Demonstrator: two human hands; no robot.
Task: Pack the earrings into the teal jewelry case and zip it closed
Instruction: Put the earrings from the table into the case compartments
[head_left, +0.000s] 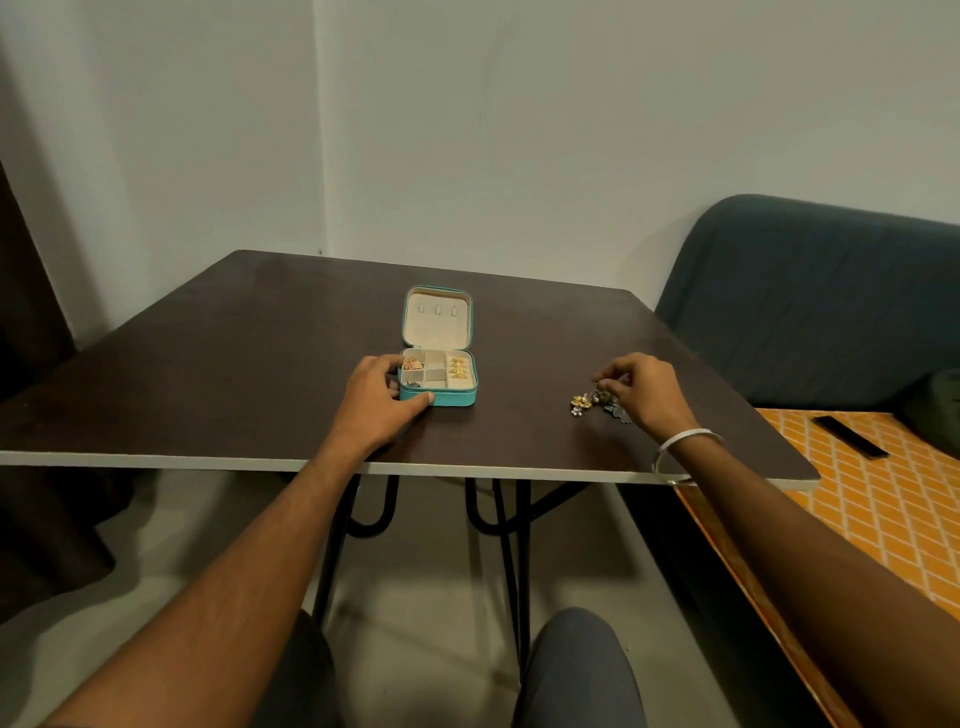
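The teal jewelry case (451, 397) lies open on the dark table (234, 364), its cream lid (437, 318) standing up at the back. Gold earrings (457, 368) fill its right compartment, a pinkish pair (413, 363) sits at the back left, and a dark piece (413, 384) at the front left. My left hand (375, 400) grips the case's left side, thumb along the front edge. To the right, a small heap of loose earrings (586, 402) lies on the table. My right hand (644, 387) pinches one of them at its fingertips.
A dark blue sofa (810, 301) stands to the right behind the table. An orange patterned surface (872, 499) with a black flat object (850, 437) lies below the table's right edge. White walls close off the back. My knees show under the table's near edge.
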